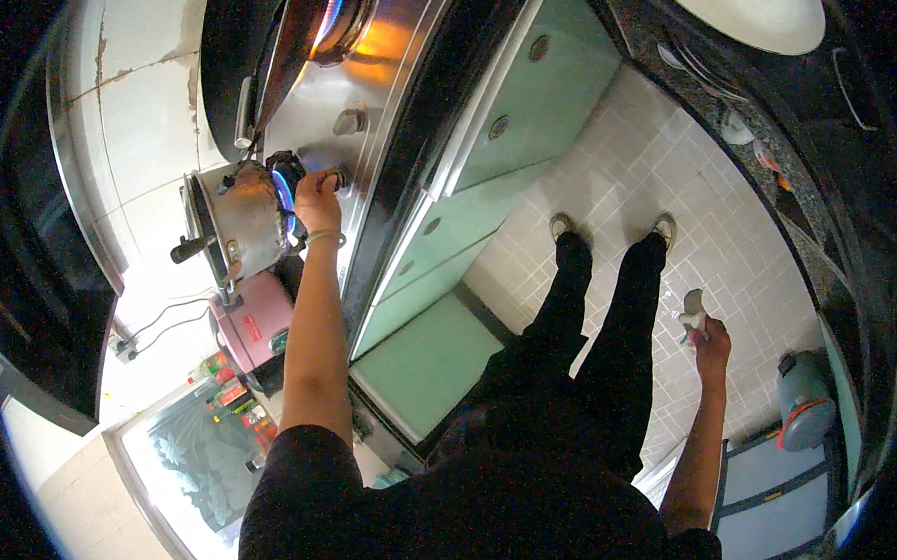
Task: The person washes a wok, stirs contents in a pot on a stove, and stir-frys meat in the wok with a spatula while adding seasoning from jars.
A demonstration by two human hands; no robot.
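Note:
My left hand [319,203] grips a control knob [339,178] on the front of the stainless steel gas stove [306,101]. Right beside it, a metal pot [245,215] with a dark handle sits over a burner with a blue flame [281,194]. The pot's side is scorched. On the stove's other burner, also lit, rests a dark wok [237,53] with a metal-ended handle. A second knob [350,121] is between the burners. Low over the floor, my right hand [712,351] holds a crumpled whitish item [692,318], perhaps a cloth or packaging; its exact kind is unclear.
A pink appliance [251,320] stands past the pot, near two plugged cords [165,313]. Several bottles [237,402] line the window side. Pale green cabinet doors [492,132] front the stove counter. A grey bin [807,401] with a red band stands at right, below a dark counter [824,94].

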